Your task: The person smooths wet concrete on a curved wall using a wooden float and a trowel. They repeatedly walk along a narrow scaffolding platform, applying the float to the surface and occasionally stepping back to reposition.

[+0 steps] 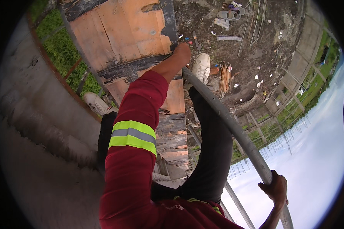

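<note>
My left hand [181, 52], at the end of a maroon sleeve with a yellow-green reflective band, is curled at the right edge of a worn plywood board [122, 28]. Its fingers point away from view, so what they hold is hidden. The board has bare orange wood and peeling black coating. Near that hand, the far end of a long grey metal pipe [233, 120] comes into view. At the lower right, my right hand [276, 187] is wrapped round this pipe, which slants toward my right side.
My white shoes [201, 68] stand either side of the board's lower stretch. A rough concrete wall [53, 114] rises on the left. Far below lies dirt ground [271, 42] with scattered litter, a bundle of sticks [225, 81] and grey tubes [229, 15]. More poles [239, 204] stand at lower right.
</note>
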`<state>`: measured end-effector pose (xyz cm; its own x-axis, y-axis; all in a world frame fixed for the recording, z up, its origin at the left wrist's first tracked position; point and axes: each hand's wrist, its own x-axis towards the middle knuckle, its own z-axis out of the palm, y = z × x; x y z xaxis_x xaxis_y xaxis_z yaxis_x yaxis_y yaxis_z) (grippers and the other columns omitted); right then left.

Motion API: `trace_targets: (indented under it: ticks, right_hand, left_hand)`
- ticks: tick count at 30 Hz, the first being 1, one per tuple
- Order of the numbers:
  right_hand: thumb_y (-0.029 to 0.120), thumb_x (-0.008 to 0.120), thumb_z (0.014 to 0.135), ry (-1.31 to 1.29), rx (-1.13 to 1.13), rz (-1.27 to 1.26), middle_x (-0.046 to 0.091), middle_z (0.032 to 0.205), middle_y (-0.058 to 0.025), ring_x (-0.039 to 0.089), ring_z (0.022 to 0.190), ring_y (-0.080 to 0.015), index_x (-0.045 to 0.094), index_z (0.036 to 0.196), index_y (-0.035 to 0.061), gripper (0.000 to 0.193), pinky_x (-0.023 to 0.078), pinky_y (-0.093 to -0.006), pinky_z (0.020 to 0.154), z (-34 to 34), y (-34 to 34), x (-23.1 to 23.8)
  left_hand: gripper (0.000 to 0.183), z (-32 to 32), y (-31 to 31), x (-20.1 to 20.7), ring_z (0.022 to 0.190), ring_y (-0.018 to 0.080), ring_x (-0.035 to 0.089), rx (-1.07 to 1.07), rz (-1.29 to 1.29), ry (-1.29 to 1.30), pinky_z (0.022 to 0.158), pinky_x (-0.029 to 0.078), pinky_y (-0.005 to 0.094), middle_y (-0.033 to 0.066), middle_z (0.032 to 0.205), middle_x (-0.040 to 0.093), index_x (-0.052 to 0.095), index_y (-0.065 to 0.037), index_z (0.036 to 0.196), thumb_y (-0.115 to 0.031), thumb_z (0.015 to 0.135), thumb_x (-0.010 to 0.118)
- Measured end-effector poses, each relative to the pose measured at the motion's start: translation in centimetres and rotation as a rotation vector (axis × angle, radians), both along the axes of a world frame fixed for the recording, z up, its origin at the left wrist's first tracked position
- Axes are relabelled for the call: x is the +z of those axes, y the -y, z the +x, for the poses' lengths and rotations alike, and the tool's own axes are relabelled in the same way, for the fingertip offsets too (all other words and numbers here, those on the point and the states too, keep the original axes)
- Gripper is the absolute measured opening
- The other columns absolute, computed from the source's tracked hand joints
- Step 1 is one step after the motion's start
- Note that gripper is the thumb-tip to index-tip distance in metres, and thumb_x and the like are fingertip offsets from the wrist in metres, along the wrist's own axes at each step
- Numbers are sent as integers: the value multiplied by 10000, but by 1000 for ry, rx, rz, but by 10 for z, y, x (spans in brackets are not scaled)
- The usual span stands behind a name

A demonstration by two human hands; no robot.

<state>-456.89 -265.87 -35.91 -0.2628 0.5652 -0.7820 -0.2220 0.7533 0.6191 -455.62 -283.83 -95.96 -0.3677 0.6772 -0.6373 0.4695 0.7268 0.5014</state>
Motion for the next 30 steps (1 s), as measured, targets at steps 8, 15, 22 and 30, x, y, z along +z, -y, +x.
trace_targets:
  ticks: [8, 15, 22, 30]
  right_hand:
    - [285, 869, 591, 18, -8, -8, 698, 711, -210, 708, 697, -397, 649, 943, 26, 489, 567, -467, 701, -5, -8, -5]
    - [274, 870, 598, -6, -10, -38, 709, 751, -222, 716, 737, -390, 652, 967, 20, 498, 570, -469, 742, -6, -11, 0]
    - [272, 880, 570, -19, 11, -50, 714, 752, -220, 720, 724, -387, 664, 955, 12, 512, 574, -459, 748, -4, -12, 0]
    - [221, 862, 534, -61, 58, -85, 707, 718, -208, 713, 655, -354, 653, 857, 11, 438, 569, -458, 699, -5, -9, 1]
  left_hand:
    - [521, 47, 93, 65, 853, 249, 661, 12, 142, -7, 957, 453, 404, 99, 895, 707, 785, -82, 832, -597, 788, 719]
    - [578, 24, 107, 103, 1107, 291, 642, -232, 171, 76, 1124, 351, 449, 110, 1080, 704, 760, -52, 1012, -527, 694, 847]
    - [444, 24, 96, 87, 1108, 266, 643, -144, 185, 56, 1133, 328, 479, 77, 1113, 709, 777, -126, 982, -469, 709, 847]
    - [339, 27, 66, 25, 1204, 221, 580, 157, 97, -140, 1104, 323, 483, 59, 1167, 696, 771, -110, 996, -412, 846, 735]
